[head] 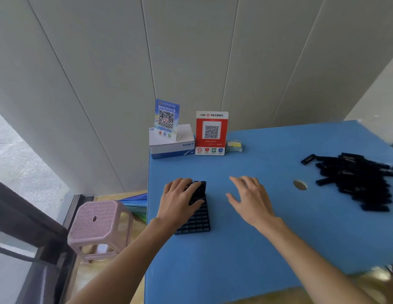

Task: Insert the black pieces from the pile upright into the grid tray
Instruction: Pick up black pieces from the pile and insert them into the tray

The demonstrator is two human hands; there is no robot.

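Black plastic grid tray point(196, 218) gripped at far end by left hand point(180, 200); right hand point(250, 198) held spread beside it; pile of black oblong pieces point(357, 181) well apart.

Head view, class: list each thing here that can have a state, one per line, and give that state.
Grid tray: flat on the table, near cells empty, far end under the left hand.
Pile: black pieces loose, lying flat, right of the tray.
Left hand: fingers curled over the tray's far end.
Right hand: open, holding nothing.
Red sign: upright.
Blue sign: upright on the box.
Stool: upright, unoccupied.
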